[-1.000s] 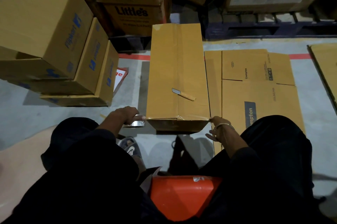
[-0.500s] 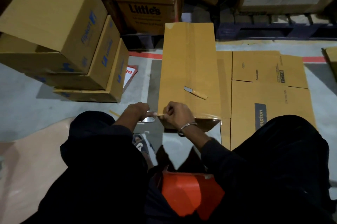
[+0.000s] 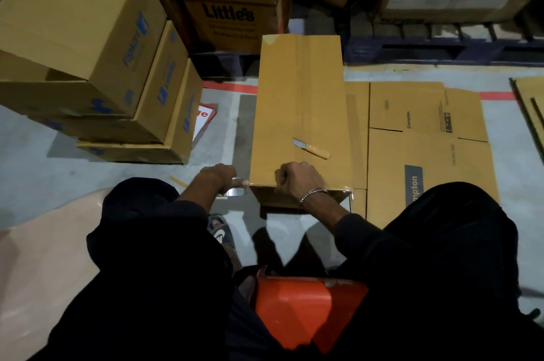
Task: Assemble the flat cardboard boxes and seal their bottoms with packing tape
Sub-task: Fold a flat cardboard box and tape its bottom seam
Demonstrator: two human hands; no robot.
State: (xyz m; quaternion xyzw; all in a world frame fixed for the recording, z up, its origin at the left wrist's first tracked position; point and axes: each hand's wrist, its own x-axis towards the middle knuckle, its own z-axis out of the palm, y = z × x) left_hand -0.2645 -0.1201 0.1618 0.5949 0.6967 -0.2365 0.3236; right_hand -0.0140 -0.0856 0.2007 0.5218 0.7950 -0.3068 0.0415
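Observation:
An assembled cardboard box (image 3: 300,101) lies lengthwise on the floor in front of me, with clear tape along its top seam. A shiny strip of packing tape (image 3: 338,190) runs across its near edge. My left hand (image 3: 216,176) grips the tape roll (image 3: 235,191) just off the box's near left corner. My right hand (image 3: 298,181), a bracelet on its wrist, rests with curled fingers on the near edge and presses the tape down. A small knife (image 3: 312,148) with a pale handle lies on the box top.
Flat Crompton cardboard sheets (image 3: 426,140) lie on the floor to the right. Stacked assembled boxes (image 3: 88,37) stand at the left, a Little's carton (image 3: 232,22) and a dark pallet (image 3: 441,48) behind. I sit on an orange stool (image 3: 306,307).
My right hand came from the box's near right corner to its near left corner beside my left hand, then slid a little right along the edge. The left hand stayed with the roll.

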